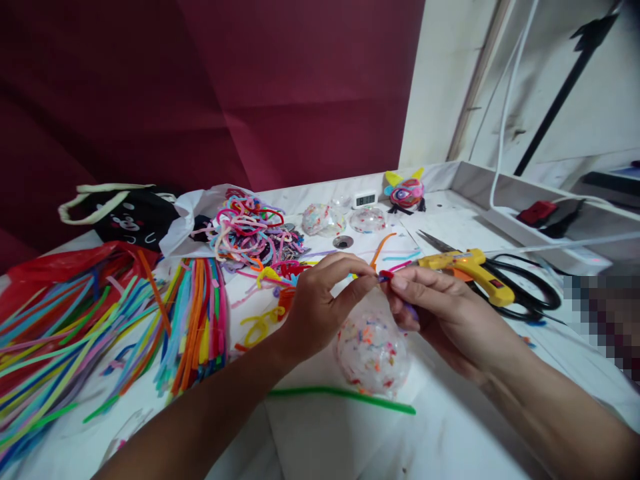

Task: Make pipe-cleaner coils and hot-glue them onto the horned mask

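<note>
My left hand (317,303) and my right hand (443,307) meet above the table, fingertips pinched on a small red and purple pipe cleaner piece (385,275). Part of its purple length (411,311) shows under my right fingers; the rest is hidden. Below the hands sits a clear dome (373,357) speckled with coloured bits. A green pipe cleaner (345,393) lies in front of the dome. Yellow curled pipe cleaners (263,325) rest left of my left hand.
Bundles of straight pipe cleaners (195,320) spread at left, near a tangled pile (250,230). A yellow glue gun (465,263) and black-handled scissors (530,283) lie right. Speckled domes (323,220), a small clock (365,199) and a colourful figure (406,193) stand behind.
</note>
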Action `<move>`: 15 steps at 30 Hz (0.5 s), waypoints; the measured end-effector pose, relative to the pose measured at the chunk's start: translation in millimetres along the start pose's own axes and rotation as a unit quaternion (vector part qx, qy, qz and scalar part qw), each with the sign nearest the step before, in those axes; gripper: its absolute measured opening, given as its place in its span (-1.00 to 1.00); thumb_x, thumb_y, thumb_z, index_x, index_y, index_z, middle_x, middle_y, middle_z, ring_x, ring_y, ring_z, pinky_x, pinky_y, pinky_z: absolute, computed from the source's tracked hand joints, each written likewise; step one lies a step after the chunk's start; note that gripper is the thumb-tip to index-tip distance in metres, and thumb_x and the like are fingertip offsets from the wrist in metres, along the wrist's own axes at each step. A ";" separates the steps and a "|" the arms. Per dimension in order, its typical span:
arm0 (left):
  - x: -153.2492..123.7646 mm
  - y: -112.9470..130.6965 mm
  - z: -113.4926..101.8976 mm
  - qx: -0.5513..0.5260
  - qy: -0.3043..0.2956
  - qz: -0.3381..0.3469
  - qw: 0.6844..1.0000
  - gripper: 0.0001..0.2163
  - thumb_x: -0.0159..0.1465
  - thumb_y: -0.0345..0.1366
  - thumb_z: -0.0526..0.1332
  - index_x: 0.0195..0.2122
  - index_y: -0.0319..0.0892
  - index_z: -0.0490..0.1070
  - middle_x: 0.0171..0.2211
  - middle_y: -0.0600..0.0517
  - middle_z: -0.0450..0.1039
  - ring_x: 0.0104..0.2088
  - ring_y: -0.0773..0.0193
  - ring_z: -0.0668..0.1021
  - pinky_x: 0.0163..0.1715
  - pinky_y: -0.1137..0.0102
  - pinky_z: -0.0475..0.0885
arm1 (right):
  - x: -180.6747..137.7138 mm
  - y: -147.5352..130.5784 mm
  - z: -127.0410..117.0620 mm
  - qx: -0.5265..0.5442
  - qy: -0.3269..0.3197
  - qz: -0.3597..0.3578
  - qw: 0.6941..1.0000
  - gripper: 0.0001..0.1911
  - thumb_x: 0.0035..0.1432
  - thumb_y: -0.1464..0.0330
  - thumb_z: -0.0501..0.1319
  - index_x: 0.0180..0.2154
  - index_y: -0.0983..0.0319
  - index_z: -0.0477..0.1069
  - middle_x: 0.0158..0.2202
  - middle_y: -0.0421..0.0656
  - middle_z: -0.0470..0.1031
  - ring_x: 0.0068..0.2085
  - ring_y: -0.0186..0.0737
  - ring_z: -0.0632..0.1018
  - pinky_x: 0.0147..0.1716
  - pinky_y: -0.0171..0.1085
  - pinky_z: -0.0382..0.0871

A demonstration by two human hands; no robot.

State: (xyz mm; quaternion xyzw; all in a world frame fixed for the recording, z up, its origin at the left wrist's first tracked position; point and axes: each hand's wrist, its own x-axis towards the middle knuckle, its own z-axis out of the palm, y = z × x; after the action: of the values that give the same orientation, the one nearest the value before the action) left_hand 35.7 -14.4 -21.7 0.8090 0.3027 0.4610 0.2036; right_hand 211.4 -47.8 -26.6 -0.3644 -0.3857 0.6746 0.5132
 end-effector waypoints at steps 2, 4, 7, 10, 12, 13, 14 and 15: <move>-0.1 2.4 -0.4 0.045 -0.008 0.023 0.999 -0.90 0.32 -0.31 0.21 -0.32 -0.18 0.47 -0.35 0.03 0.52 -0.26 0.30 0.54 -0.15 0.42 0.38 | 0.8 -0.2 0.5 0.020 0.000 0.014 1.000 -0.73 -0.01 0.20 0.41 -0.48 0.27 0.47 -0.56 -0.20 0.40 -0.58 -0.43 0.27 -0.58 -0.38 0.10; -0.6 5.5 -0.1 0.087 -0.011 0.026 0.996 -0.87 0.33 -0.29 0.19 -0.34 -0.18 0.46 -0.41 0.05 0.51 -0.33 0.32 0.52 -0.25 0.45 0.36 | 1.9 -0.1 0.3 0.038 0.000 0.032 0.999 -0.73 0.02 0.20 0.39 -0.46 0.29 0.49 -0.58 -0.21 0.37 -0.59 -0.43 0.25 -0.59 -0.38 0.09; -2.1 10.5 1.3 0.091 -0.021 -0.017 0.995 -0.82 0.38 -0.29 0.10 -0.34 -0.17 0.42 -0.52 0.11 0.42 -0.45 0.39 0.47 -0.37 0.50 0.30 | 3.5 0.1 -0.9 0.056 -0.007 0.055 0.997 -0.77 0.02 0.24 0.38 -0.45 0.29 0.49 -0.60 -0.22 0.35 -0.60 -0.44 0.24 -0.61 -0.39 0.08; -3.3 14.0 2.7 0.042 -0.030 -0.084 0.995 -0.77 0.40 -0.27 0.05 -0.39 -0.17 0.36 -0.60 0.16 0.29 -0.54 0.43 0.37 -0.45 0.50 0.25 | 4.0 0.7 -2.8 0.055 -0.015 0.052 0.997 -0.78 0.00 0.27 0.40 -0.49 0.27 0.46 -0.58 -0.22 0.38 -0.60 -0.44 0.26 -0.60 -0.39 0.10; -3.5 15.3 3.5 -0.023 -0.038 -0.141 0.989 -0.75 0.39 -0.24 0.05 -0.43 -0.18 0.31 -0.63 0.17 0.23 -0.58 0.43 0.32 -0.49 0.49 0.22 | 3.9 1.6 -4.1 0.050 -0.017 0.044 0.998 -0.80 -0.02 0.30 0.42 -0.48 0.26 0.48 -0.56 -0.22 0.41 -0.58 -0.45 0.27 -0.58 -0.40 0.11; -3.5 15.8 3.9 -0.073 -0.046 -0.172 0.981 -0.74 0.38 -0.22 0.05 -0.44 -0.18 0.29 -0.64 0.17 0.20 -0.59 0.43 0.30 -0.52 0.48 0.21 | 3.8 2.1 -4.8 0.048 -0.020 0.039 0.998 -0.81 -0.04 0.31 0.44 -0.47 0.26 0.49 -0.55 -0.22 0.42 -0.58 -0.45 0.28 -0.57 -0.41 0.12; -3.5 16.4 4.5 -0.133 -0.055 -0.202 0.969 -0.73 0.37 -0.19 0.07 -0.45 -0.18 0.28 -0.65 0.17 0.18 -0.61 0.44 0.27 -0.55 0.48 0.19 | 3.7 2.7 -5.3 0.045 -0.022 0.034 0.998 -0.81 -0.05 0.31 0.45 -0.46 0.27 0.50 -0.54 -0.22 0.43 -0.57 -0.46 0.29 -0.57 -0.42 0.13; -3.3 17.3 5.1 -0.198 -0.065 -0.231 0.950 -0.73 0.36 -0.17 0.09 -0.46 -0.18 0.27 -0.65 0.18 0.16 -0.63 0.45 0.25 -0.59 0.48 0.16 | 3.8 3.5 -5.8 0.043 -0.024 0.029 0.998 -0.80 -0.06 0.31 0.46 -0.45 0.27 0.51 -0.53 -0.21 0.44 -0.57 -0.46 0.30 -0.56 -0.42 0.14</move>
State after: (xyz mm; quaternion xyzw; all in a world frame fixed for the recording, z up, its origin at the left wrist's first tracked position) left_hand 44.0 -29.6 -15.8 0.6888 0.3699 0.3983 0.4797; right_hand 214.3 -43.8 -32.6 -0.3368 -0.3574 0.7138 0.4993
